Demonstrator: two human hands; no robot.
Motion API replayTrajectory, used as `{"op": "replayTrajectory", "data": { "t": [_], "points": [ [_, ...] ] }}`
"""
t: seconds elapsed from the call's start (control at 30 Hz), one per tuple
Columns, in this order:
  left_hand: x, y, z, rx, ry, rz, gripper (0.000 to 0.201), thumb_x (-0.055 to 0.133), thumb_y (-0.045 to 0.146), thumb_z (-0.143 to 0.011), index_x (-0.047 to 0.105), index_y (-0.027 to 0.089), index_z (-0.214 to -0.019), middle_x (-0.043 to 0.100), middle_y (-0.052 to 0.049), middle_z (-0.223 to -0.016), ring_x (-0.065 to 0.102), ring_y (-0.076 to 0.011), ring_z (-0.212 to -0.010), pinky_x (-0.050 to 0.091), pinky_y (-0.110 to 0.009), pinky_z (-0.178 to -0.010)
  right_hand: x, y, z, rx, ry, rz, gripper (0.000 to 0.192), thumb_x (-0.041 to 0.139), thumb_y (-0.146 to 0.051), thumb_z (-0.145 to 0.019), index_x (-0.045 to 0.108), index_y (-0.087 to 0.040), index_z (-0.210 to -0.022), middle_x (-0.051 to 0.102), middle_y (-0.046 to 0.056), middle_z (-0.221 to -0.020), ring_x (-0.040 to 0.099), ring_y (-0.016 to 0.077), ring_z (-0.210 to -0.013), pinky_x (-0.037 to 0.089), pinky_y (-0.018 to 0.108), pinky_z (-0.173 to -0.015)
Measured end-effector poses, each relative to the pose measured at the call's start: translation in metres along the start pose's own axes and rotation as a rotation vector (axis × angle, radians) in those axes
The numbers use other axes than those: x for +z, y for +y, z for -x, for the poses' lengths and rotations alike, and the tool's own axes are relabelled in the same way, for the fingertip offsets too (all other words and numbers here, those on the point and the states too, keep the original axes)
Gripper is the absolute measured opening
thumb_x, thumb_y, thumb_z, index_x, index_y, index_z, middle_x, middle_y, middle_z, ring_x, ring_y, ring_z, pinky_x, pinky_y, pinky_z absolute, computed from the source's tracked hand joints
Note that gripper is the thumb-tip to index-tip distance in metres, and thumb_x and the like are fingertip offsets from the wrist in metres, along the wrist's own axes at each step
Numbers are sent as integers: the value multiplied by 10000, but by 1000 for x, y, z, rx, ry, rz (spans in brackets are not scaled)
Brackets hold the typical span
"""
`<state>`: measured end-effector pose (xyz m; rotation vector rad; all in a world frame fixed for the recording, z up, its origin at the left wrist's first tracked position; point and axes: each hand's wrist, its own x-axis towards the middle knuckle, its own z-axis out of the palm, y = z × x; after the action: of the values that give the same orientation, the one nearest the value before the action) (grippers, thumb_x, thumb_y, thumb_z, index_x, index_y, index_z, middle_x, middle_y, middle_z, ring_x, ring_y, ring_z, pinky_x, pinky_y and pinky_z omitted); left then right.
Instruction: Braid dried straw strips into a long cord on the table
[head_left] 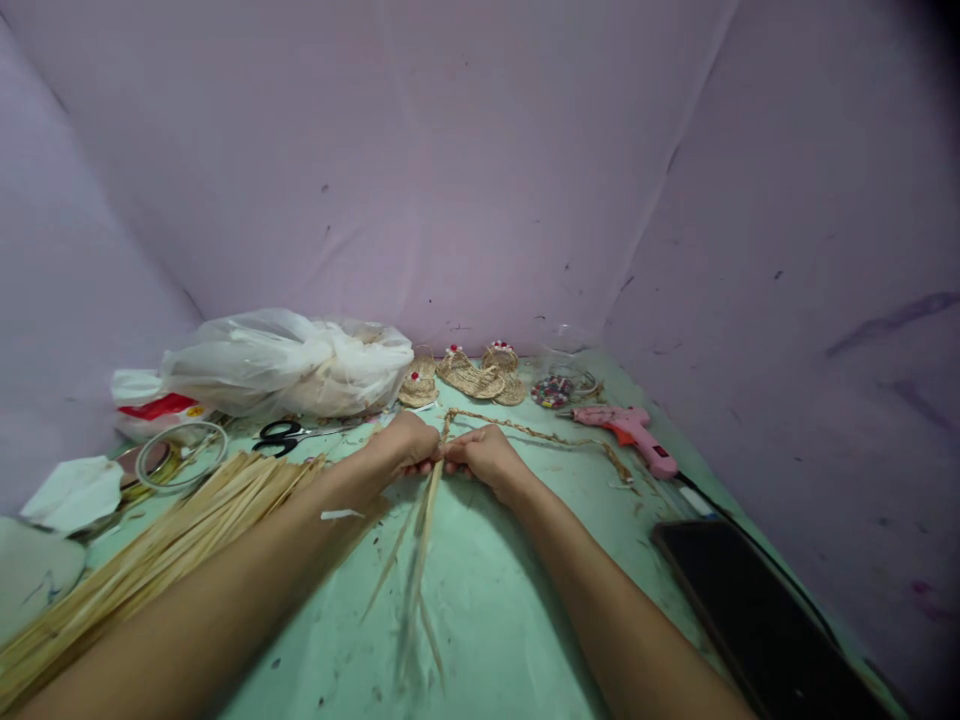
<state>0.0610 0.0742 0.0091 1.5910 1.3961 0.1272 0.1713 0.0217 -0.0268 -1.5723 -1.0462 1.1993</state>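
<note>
Left hand (pixel 409 442) and right hand (pixel 489 458) pinch the straw strands (pixel 424 525) together where the twisted cord (pixel 525 430) ends, presumably to keep its turns from loosening

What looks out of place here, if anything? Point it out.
A white scrap shows at the left forearm, unlike the straw strips nearby. Dark specks litter the green tabletop, and a dark smear stains the purple wall at right.
</note>
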Motion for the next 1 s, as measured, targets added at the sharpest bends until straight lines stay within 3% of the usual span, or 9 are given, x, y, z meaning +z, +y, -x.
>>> {"op": "replayTrajectory", "data": {
  "t": [0.13, 0.33, 0.4, 0.6, 0.73, 1.0],
  "points": [
    [8, 4, 14, -92, -29, 66, 152, 476, 112, -616, 528, 106, -473, 364, 30, -292, 250, -37, -257, 156, -172, -314, -2, -6, 5, 18, -6, -65, 98, 541, -146, -559, 617, -122, -501, 548, -12, -439, 359, 42, -363, 260, 164, -360],
    [24, -1, 17, -16, 13, 377, 75, 450, 63, -617, 436, 134, -596, 513, 2, -422, 496, -95, -380, 400, -188, -388, -6, -10, 8, 64, -37, -138, 133, 489, -110, -544, 621, -106, -558, 495, -32, -399, 315, 31, -323, 167, 166, -320],
    [27, -7, 16, 28, 46, 367, 60, 470, 106, -625, 429, 145, -643, 516, 9, -421, 510, -113, -379, 419, -209, -383, -8, -9, 7, 70, -49, -154, 111, 495, -122, -540, 604, -106, -554, 487, -31, -406, 305, 30, -320, 144, 169, -316],
    [25, -17, 10, 168, 137, 188, 84, 507, 203, -599, 450, 145, -578, 453, 31, -367, 407, -78, -302, 287, -166, -308, -12, -6, 5, 67, -129, -181, 57, 519, -168, -539, 542, -119, -523, 377, -63, -361, 230, 27, -323, 98, 172, -328],
    [20, -15, 8, 150, 120, 212, 123, 534, 188, -547, 421, 151, -517, 373, 66, -348, 278, -35, -283, 166, -164, -299, -13, -5, 3, 69, -152, -177, 96, 522, -190, -540, 564, -109, -569, 419, -50, -390, 212, 25, -339, 96, 173, -341],
    [18, -13, 16, 39, 53, 269, 232, 575, 237, -554, 350, 181, -539, 300, 86, -350, 207, -32, -286, 114, -190, -322, -10, -3, 2, 82, -105, -122, 69, 558, -184, -515, 555, -125, -551, 361, -80, -338, 221, 27, -329, 127, 174, -358]
  ]
}}
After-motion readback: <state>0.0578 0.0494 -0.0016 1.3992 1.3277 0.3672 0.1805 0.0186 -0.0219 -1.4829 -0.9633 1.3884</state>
